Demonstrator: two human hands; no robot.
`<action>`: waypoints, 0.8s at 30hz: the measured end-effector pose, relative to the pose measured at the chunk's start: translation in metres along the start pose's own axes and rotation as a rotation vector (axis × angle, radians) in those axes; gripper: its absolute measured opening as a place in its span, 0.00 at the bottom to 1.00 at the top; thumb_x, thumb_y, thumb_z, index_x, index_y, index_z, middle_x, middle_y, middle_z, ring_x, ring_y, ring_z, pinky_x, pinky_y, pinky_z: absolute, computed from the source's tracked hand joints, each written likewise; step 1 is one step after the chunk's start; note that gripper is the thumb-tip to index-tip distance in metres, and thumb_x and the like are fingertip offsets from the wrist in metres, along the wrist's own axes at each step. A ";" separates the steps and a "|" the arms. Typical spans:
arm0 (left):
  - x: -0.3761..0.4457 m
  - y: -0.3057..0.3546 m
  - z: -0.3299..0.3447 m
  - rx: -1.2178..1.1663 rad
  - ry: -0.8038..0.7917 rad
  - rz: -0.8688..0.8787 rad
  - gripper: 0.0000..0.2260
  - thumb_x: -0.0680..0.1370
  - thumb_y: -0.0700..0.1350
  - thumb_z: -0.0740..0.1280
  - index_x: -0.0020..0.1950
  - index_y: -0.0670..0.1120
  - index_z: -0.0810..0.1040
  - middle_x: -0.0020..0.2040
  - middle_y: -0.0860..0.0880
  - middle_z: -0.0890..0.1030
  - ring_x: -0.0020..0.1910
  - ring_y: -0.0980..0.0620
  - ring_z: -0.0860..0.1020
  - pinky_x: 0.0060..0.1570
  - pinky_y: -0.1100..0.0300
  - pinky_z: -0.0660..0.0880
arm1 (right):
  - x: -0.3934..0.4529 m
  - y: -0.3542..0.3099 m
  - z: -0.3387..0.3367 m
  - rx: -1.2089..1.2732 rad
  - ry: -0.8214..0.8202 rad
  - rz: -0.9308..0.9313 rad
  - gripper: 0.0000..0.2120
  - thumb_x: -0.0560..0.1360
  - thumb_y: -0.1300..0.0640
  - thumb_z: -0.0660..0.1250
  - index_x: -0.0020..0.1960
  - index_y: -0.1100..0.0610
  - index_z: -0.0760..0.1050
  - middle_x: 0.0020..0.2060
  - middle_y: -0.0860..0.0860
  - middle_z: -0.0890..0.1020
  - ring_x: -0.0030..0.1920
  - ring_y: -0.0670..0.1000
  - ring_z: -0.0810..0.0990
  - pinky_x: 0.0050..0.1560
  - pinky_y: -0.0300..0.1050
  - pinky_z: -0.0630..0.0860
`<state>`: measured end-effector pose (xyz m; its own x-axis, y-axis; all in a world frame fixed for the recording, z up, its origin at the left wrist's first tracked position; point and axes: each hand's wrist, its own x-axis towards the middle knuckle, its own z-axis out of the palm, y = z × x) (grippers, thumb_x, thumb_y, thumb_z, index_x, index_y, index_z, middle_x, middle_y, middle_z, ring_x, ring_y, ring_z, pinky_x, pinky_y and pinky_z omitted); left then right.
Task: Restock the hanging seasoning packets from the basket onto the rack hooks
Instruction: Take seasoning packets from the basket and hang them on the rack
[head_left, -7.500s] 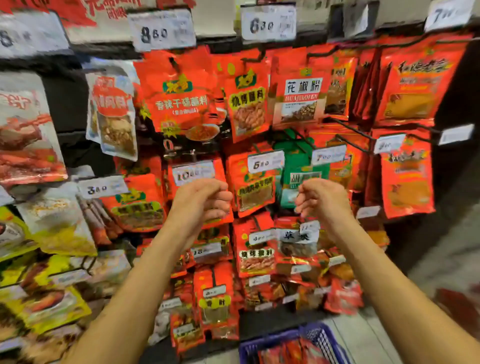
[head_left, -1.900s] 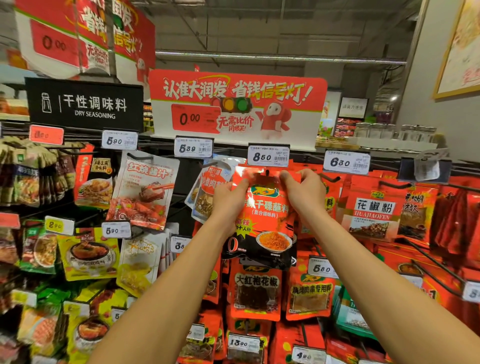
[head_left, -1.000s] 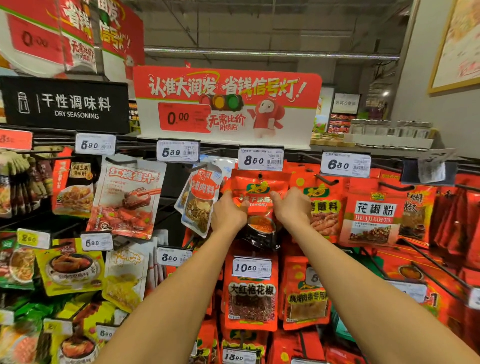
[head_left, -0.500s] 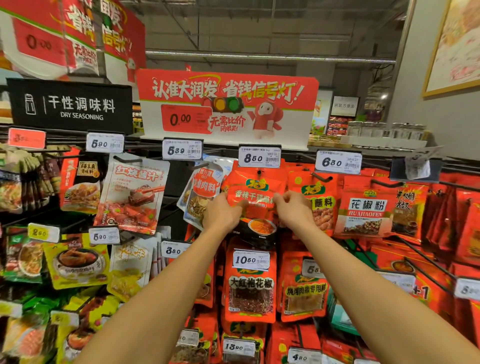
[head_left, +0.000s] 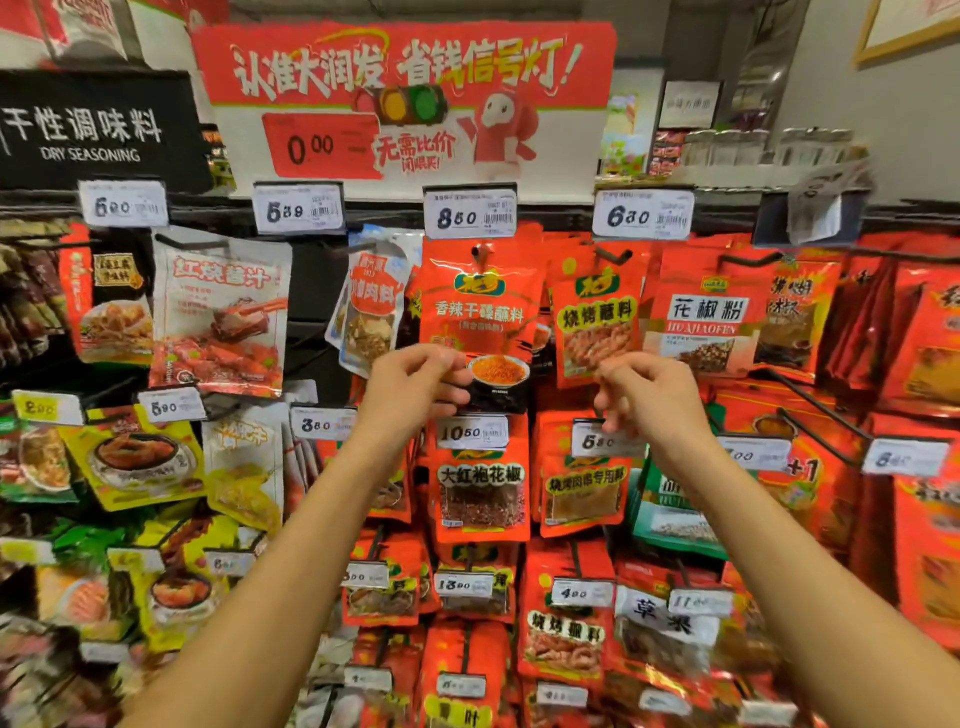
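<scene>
Both hands have dropped off the red packet (head_left: 480, 312), which now hangs on its hook under the 8.50 tag (head_left: 470, 217). Left hand (head_left: 415, 384) and right hand (head_left: 644, 389), below it, loosely curled, holding nothing. Risk: neighbouring packet (head_left: 595, 317) crowds beside; a brush could swing it off.

A seasoning packet (head_left: 480, 306) hangs on a rack hook (head_left: 482, 253) directly under the 8.50 price tag (head_left: 470, 217), at 12 o'clock from both hands. The left hand (head_left: 415, 387) sits at its 7 o'clock, overlapping its lower corner, and the right hand (head_left: 647, 397) at its 4 o'clock, before the neighbouring packet (head_left: 597, 312).
</scene>
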<state>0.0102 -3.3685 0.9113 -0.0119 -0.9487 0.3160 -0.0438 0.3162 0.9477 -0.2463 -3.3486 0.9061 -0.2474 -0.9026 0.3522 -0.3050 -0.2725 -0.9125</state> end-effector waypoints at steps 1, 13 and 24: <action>-0.010 -0.003 0.008 -0.037 -0.012 -0.017 0.10 0.83 0.44 0.64 0.46 0.46 0.83 0.40 0.48 0.87 0.34 0.53 0.83 0.35 0.61 0.80 | -0.010 0.006 -0.010 0.020 -0.007 0.013 0.11 0.79 0.61 0.65 0.38 0.58 0.78 0.27 0.52 0.81 0.21 0.52 0.75 0.21 0.37 0.66; -0.153 -0.144 0.163 -0.071 -0.080 -0.573 0.10 0.82 0.37 0.63 0.43 0.42 0.80 0.32 0.48 0.81 0.24 0.57 0.76 0.25 0.66 0.73 | -0.133 0.188 -0.115 0.000 -0.136 0.467 0.16 0.79 0.67 0.64 0.32 0.60 0.75 0.21 0.51 0.77 0.17 0.49 0.73 0.19 0.34 0.64; -0.353 -0.316 0.215 0.161 0.046 -1.322 0.06 0.78 0.37 0.65 0.46 0.40 0.82 0.38 0.42 0.81 0.30 0.48 0.77 0.35 0.57 0.78 | -0.320 0.390 -0.155 -0.213 -0.299 1.255 0.11 0.76 0.63 0.67 0.36 0.59 0.78 0.27 0.55 0.80 0.25 0.52 0.79 0.26 0.38 0.73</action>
<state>-0.1861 -3.1343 0.4910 0.1643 -0.5382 -0.8267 -0.1129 -0.8428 0.5262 -0.4284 -3.1148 0.4702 -0.2639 -0.5474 -0.7942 -0.1626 0.8369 -0.5227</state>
